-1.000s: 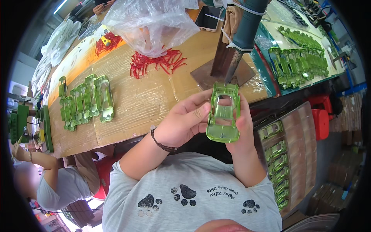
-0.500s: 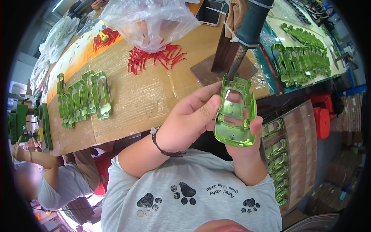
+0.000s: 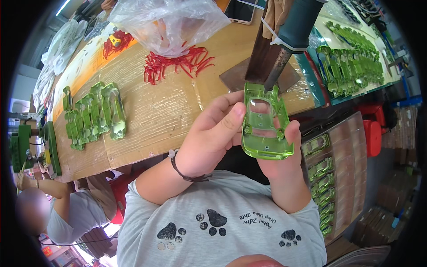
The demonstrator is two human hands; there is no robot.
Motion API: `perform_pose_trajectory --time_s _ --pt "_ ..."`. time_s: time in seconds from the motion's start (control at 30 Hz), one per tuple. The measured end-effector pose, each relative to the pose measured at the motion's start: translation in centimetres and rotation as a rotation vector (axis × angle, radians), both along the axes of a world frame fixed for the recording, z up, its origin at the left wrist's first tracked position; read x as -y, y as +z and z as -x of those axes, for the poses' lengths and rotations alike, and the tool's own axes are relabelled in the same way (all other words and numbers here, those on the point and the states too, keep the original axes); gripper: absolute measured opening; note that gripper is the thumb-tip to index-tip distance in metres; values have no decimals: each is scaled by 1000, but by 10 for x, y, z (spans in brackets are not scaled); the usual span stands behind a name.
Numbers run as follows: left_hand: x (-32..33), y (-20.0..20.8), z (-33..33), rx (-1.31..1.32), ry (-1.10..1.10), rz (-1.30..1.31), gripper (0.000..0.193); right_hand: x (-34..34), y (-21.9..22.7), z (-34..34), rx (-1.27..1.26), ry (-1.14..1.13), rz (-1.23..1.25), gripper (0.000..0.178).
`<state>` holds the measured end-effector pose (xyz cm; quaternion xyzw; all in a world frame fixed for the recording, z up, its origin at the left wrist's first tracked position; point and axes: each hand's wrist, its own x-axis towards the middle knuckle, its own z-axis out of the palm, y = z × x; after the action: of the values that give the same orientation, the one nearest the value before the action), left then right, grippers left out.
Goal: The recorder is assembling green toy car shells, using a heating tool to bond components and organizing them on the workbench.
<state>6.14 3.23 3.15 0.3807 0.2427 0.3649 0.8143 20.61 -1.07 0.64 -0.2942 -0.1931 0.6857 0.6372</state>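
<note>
A bright green toy car body shell (image 3: 265,144) is held between my two hands, its hollow inside facing up. My left hand (image 3: 211,138) is closed on its left side, thumb on the edge. My right hand (image 3: 282,162) grips the right side and near end; most of its fingers are hidden beneath the shell. At the shell's far end is the metal tip of a dark green-handled tool (image 3: 299,26), fixed with cable ties to a brown metal stand (image 3: 259,58). Whether the tip touches the plastic, I cannot tell.
Green car shells (image 3: 95,113) stand in a row on the cardboard-covered table; more shells (image 3: 351,69) sit far right. Thin red strips (image 3: 178,64) lie by a clear plastic bag (image 3: 171,22). A compartmented tray (image 3: 342,178) holds shells to my right. Another person (image 3: 75,209) sits at left.
Both hands have shifted the shell slightly left and away from me, turning it a little straighter. The tool tip now sits nearer the right of its far end.
</note>
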Motion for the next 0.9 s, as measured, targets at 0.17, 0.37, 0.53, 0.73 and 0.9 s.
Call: perform_pose_trajectory --time_s 0.17,0.37,0.53,0.73,0.9 --pt "-3 -7 5 69 19 18 61 -3 -3 -3 -25 50 -24 108" --pt "0 -5 11 18 48 -62 62 0 2 4 -75 81 -61 107" --pt "3 0 15 40 52 -40 62 1 11 7 -115 142 -63 105" --pt "6 6 12 -133 80 -66 74 2 -2 5 -49 100 -24 107" --pt "7 -11 42 -270 -289 -245 58 37 -40 -10 87 -66 -161 108"
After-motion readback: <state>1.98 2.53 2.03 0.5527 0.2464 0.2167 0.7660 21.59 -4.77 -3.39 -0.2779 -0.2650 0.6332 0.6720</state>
